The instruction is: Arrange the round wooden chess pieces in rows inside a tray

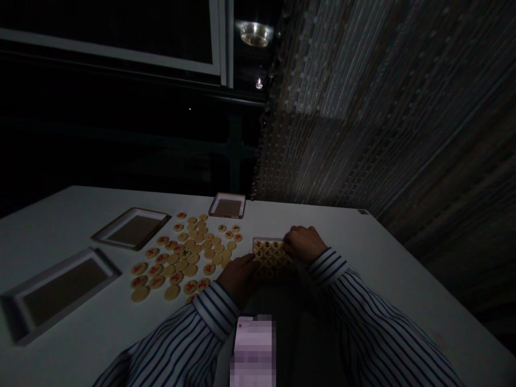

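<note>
A small box (264,239) in front of me holds rows of round xiangqi pieces (266,253) with black characters. My left hand (238,275) is closed around the near left side of the box, its thumb hidden. At the box's right end is my right hand (305,244), fingers curled down over the pieces; shadow and the hand itself hide whatever is pinched there. To the left, many loose wooden xiangqi pieces (189,257) lie spread on the white table, some showing red characters, a few black, others plain side up.
Three shallow open trays or lids stand beyond the loose pieces: a long one (105,262) at left, a wider one (163,217) behind it, a small one (228,216) at the back. A lit phone (253,349) lies near me. A bead curtain (322,134) hangs behind the table (387,258).
</note>
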The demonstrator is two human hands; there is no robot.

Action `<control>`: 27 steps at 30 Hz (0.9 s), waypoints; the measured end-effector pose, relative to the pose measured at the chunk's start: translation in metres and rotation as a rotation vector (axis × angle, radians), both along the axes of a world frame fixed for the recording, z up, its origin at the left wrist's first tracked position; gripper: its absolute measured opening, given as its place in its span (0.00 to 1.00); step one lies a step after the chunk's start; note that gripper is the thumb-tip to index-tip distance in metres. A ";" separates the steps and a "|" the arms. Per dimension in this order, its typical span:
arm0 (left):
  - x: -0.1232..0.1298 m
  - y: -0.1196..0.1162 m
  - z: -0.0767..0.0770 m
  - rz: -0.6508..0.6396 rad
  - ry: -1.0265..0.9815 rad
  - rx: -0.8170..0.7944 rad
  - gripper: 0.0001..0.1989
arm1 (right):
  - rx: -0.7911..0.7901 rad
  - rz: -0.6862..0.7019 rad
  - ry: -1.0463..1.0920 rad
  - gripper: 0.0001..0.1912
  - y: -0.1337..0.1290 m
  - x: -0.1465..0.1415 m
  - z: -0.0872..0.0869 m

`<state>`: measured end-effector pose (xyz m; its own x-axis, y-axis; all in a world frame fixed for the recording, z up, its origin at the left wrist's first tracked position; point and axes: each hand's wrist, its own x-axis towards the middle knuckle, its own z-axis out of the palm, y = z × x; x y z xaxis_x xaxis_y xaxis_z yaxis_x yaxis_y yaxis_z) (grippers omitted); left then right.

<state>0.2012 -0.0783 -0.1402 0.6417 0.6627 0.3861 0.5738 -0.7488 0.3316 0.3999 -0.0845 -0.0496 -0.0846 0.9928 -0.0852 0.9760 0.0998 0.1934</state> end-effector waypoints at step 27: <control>0.000 0.001 -0.004 0.013 -0.019 0.005 0.16 | -0.005 0.040 -0.008 0.16 -0.019 0.006 0.004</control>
<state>0.2009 -0.0774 -0.1442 0.6258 0.6687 0.4015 0.5771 -0.7432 0.3384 0.4056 -0.1039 -0.0456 -0.1240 0.9881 -0.0912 0.9696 0.1402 0.2004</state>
